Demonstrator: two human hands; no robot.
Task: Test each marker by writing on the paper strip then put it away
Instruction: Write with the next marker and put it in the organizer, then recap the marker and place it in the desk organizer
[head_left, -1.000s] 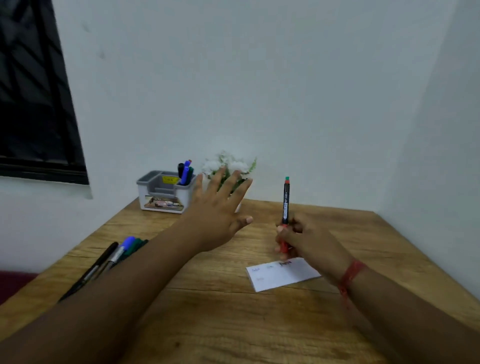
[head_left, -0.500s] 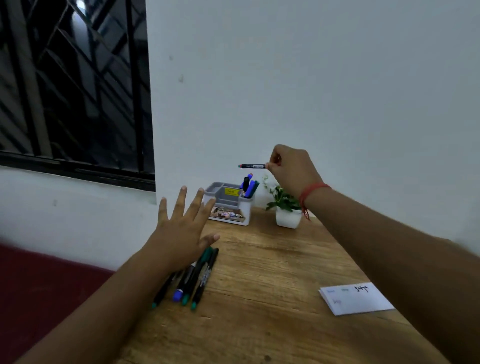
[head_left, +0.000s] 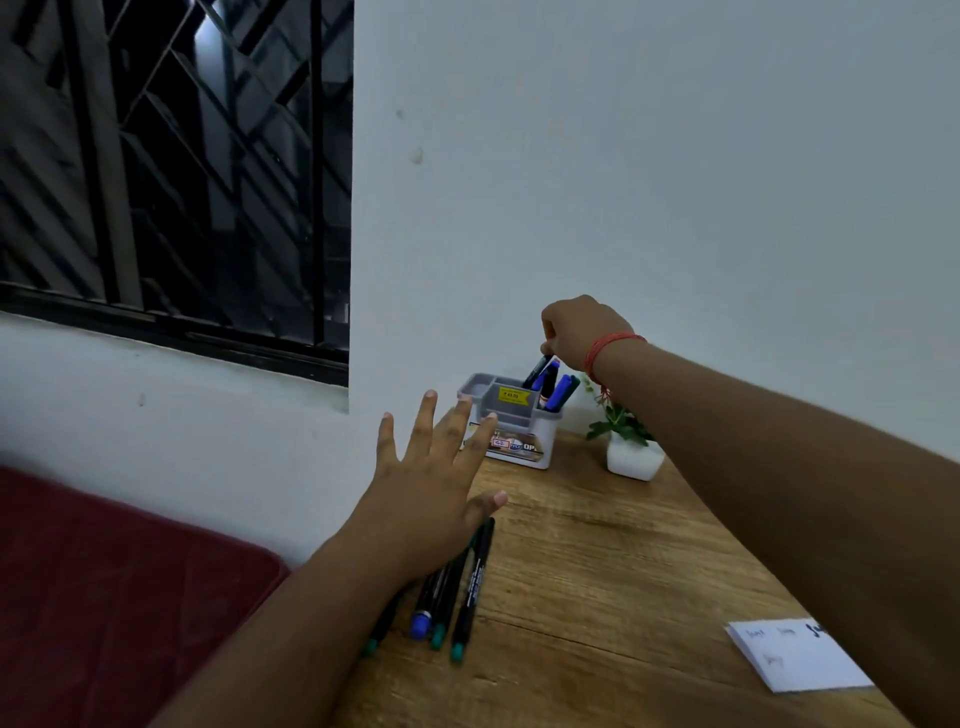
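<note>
My right hand (head_left: 579, 332) pinches the top of a black marker (head_left: 537, 370) whose lower end is inside the right compartment of the grey desk organizer (head_left: 511, 421), beside blue and green markers (head_left: 560, 389). My left hand (head_left: 434, 488) hovers with fingers spread above several markers (head_left: 457, 597) lying on the wooden table (head_left: 613, 571) near its left edge. The white paper strip (head_left: 795, 654) with handwriting lies at the lower right, partly hidden by my right forearm.
A small plant in a white pot (head_left: 631, 452) stands right of the organizer, under my right arm. A white wall is close behind. A barred window (head_left: 171, 171) is at the upper left, and a dark red cushion (head_left: 104, 597) lies beside the table.
My right hand has carried the marker from the paper strip to the organizer and lowered it into the compartment. My left hand has moved over the markers on the table.
</note>
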